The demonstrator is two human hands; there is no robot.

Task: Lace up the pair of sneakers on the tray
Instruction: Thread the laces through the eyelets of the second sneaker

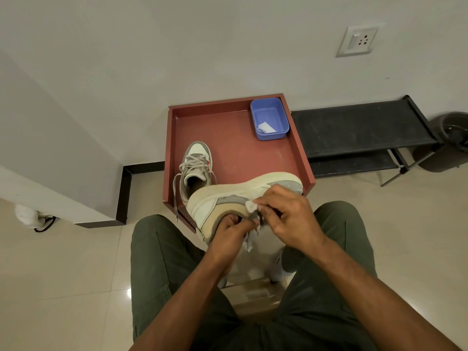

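The left hand [229,233] gripped the heel of the second sneaker [243,198], held on its side at the near edge of the red tray [174,138], sole turned toward the wall, long axis running left to right, toe right. The right hand [286,211] pinched a pale lace end [250,205], seemingly at an eyelet, though fingers hid it. Feeding well likely meant steadying the shoe and keeping the lace flat. The laced sneaker [196,168] stood upright on the tray, toe pointing away.
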